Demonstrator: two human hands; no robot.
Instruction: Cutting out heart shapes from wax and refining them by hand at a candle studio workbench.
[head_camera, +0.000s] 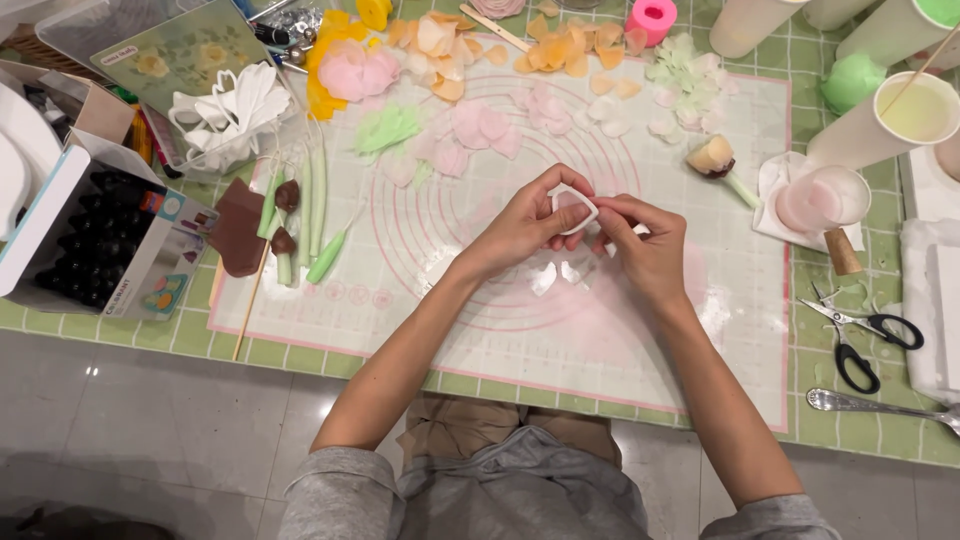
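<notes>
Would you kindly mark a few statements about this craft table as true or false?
1. Both hands hold a small white cutter between them. True: the left hand and right hand pinch it together.
2. The scissors lie left of the mat. False: they lie to its right.
3. A spoon lies near the scissors. True.
4. The pink petals lie on the floor. False: they lie on the mat.
</notes>
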